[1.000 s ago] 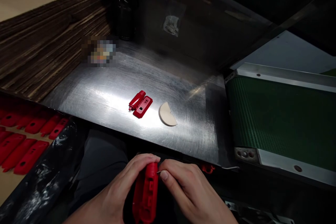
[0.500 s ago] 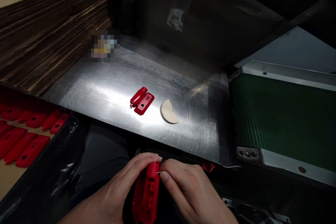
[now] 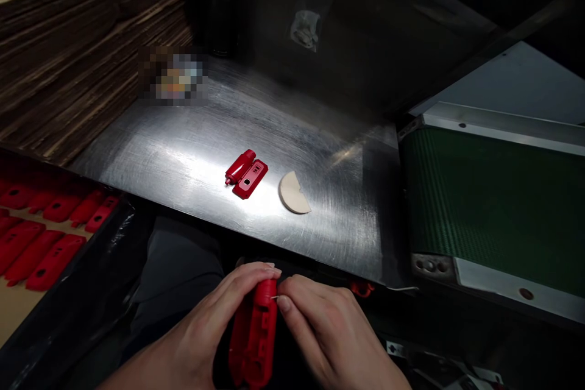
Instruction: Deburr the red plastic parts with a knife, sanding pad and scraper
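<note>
Head view, looking down over a steel counter (image 3: 183,152) toward the person's lap. Left hand (image 3: 205,329) wraps a red plastic housing (image 3: 253,341) from the left, fingers (image 3: 256,271) curled over its upper end and clenched on it; the housing stands roughly upright, below the counter's near edge. Right hand (image 3: 329,335) meets the housing's top from the right, thumb and forefinger pinched together on a thin metal pin (image 3: 275,298) that touches the housing's upper end; how far the pin enters cannot be told.

On the counter, under the bright reflection, lie two small red parts (image 3: 245,173) side by side and touching, and just to their right, apart from them, a tan half-round piece (image 3: 293,194). A pixelated patch (image 3: 172,76) sits at the counter's far left. Stacked corrugated cardboard (image 3: 68,73) borders the counter on the left.

Lower left, a tray (image 3: 114,244) lined with dark film holds rows of flat red shells (image 3: 41,244). Right of the counter runs a green conveyor belt (image 3: 493,213) in a metal frame. A small red piece (image 3: 362,288) shows beneath the counter edge, near the right hand.
</note>
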{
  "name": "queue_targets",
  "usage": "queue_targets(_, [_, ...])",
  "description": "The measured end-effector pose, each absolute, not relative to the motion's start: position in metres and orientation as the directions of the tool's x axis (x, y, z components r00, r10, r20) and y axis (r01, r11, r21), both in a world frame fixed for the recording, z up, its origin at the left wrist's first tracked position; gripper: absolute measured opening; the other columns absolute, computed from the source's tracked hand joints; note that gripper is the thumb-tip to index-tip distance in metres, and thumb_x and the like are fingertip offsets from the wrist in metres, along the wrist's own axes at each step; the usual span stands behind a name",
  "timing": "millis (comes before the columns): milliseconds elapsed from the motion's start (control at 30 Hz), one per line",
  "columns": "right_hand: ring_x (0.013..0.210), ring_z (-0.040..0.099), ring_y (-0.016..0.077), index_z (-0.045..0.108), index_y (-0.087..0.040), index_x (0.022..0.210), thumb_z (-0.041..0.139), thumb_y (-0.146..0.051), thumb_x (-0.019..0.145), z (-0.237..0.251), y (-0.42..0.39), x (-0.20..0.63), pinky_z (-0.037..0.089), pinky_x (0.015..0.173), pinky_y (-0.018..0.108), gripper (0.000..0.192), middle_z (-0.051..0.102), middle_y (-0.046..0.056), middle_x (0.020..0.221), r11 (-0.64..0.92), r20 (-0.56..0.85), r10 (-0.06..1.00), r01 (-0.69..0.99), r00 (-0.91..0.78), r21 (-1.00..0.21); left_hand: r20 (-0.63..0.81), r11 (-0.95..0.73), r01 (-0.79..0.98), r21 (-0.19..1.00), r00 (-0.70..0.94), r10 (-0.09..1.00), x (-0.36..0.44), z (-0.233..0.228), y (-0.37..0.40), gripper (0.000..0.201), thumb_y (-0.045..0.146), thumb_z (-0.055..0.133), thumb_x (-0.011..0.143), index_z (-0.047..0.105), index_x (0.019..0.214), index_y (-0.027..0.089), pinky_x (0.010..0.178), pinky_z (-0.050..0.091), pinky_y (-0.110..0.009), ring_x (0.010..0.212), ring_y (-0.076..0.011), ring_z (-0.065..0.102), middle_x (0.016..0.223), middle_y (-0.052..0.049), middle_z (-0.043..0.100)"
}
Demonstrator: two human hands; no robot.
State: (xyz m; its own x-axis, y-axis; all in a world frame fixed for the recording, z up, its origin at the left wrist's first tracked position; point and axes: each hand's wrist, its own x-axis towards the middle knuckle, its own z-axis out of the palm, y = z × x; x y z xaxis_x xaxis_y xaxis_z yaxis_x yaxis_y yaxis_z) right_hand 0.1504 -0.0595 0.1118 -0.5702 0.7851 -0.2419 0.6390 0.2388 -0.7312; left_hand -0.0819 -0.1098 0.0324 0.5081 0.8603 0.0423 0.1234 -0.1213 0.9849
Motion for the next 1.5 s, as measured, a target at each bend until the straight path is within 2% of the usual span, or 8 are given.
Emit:
queue_targets(300, [0.067, 0.052, 0.0115, 0.047, -0.025, 0.091, 0.035, -0.035, 0.118, 0.114, -0.06, 0.153, 0.032, 0.062, 0.03, 0.031, 0.059, -0.007, 0.083, 0.181, -0.296, 0.753, 0.617, -0.588, -0.766, 0.11, -0.203, 0.112, 0.973, 0.545, 0.831, -0.086, 0.035, -0.105, 0.119, 0.017, 0.091, 0.076, 0.019, 0.17, 0.034, 0.133, 0.034, -0.046, 0.16, -0.0326, 0.04, 0.173, -0.01, 0.042])
queue_targets(500, [0.067, 0.054, 0.0126, 0.047, -0.025, 0.091, 0.033, -0.037, 0.119, 0.117, -0.06, 0.153, 0.03, 0.063, 0.032, 0.033, 0.061, -0.006, 0.082, 0.14, -0.366, 0.733, 0.654, -0.573, -0.743, 0.159, -0.271, 0.124, 0.955, 0.556, 0.816, -0.087, 0.033, -0.104, 0.12, 0.021, 0.093, 0.076, 0.02, 0.17, 0.028, 0.134, 0.034, -0.046, 0.16, -0.0335, 0.04, 0.175, -0.013, 0.039])
queue_targets(767, [0.067, 0.056, 0.0141, 0.048, -0.026, 0.09, 0.032, -0.041, 0.118, 0.12, -0.06, 0.152, 0.03, 0.064, 0.033, 0.036, 0.062, -0.006, 0.081, 0.091, -0.421, 0.715, 0.672, -0.558, -0.735, 0.18, -0.266, 0.071, 0.961, 0.569, 0.803, -0.086, 0.036, -0.097, 0.12, 0.03, 0.093, 0.076, 0.02, 0.171, 0.034, 0.131, 0.039, -0.053, 0.158, -0.0381, 0.043, 0.174, -0.012, 0.041])
queue_targets(1100, [0.071, 0.06, 0.014, 0.053, -0.027, 0.095, 0.033, -0.041, 0.118, 0.12, -0.06, 0.15, 0.033, 0.067, 0.033, 0.034, 0.066, -0.007, 0.086, 0.081, -0.429, 0.707, 0.667, -0.563, -0.741, 0.168, -0.245, 0.062, 0.968, 0.568, 0.806, -0.087, 0.035, -0.095, 0.119, 0.031, 0.093, 0.077, 0.021, 0.171, 0.036, 0.131, 0.039, -0.053, 0.158, -0.0378, 0.043, 0.174, -0.011, 0.041])
queue_targets(1500, [0.07, 0.06, 0.0158, 0.052, -0.027, 0.093, 0.031, -0.045, 0.118, 0.119, -0.063, 0.148, 0.034, 0.066, 0.034, 0.038, 0.067, -0.006, 0.084, 0.127, -0.434, 0.701, 0.698, -0.566, -0.705, 0.165, -0.253, 0.079, 0.964, 0.566, 0.807, -0.089, 0.037, -0.098, 0.119, 0.028, 0.093, 0.076, 0.022, 0.171, 0.034, 0.13, 0.04, -0.054, 0.157, -0.0386, 0.045, 0.174, -0.012, 0.042])
